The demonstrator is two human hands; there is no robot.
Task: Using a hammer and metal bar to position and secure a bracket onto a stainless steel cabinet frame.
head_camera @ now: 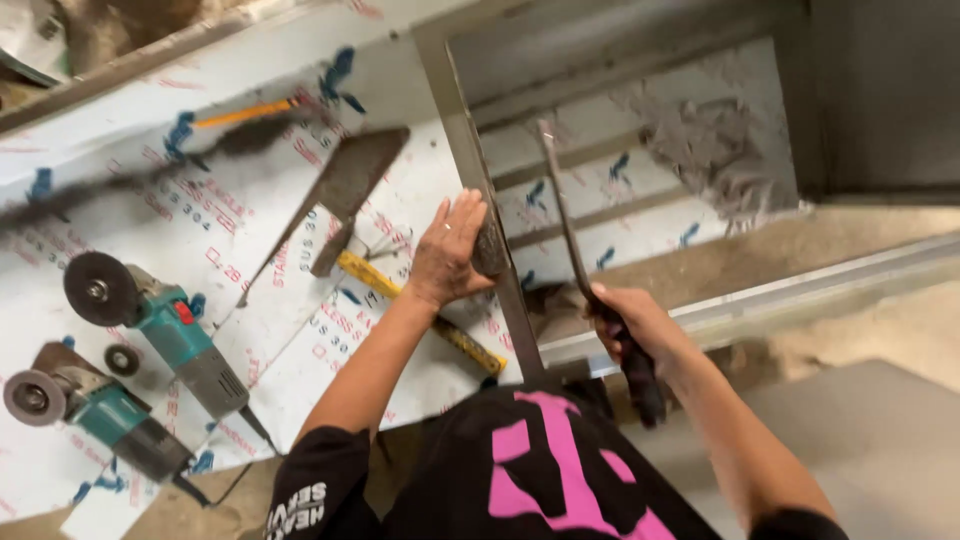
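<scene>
My left hand presses flat against a dark block held to the edge of a grey metal frame bar. Its fingers point upward and lie close together on the block. My right hand grips the dark handle of a long thin metal file, which points up and away over the frame's opening. The file's tip reaches toward the upper crossbar. A yellow folding ruler lies on the sheet just under my left wrist.
Two teal angle grinders lie at the left on a steel sheet covered in printed protective film. A flat steel trowel-shaped piece and an orange-handled tool lie further up. Bare concrete floor shows at the right.
</scene>
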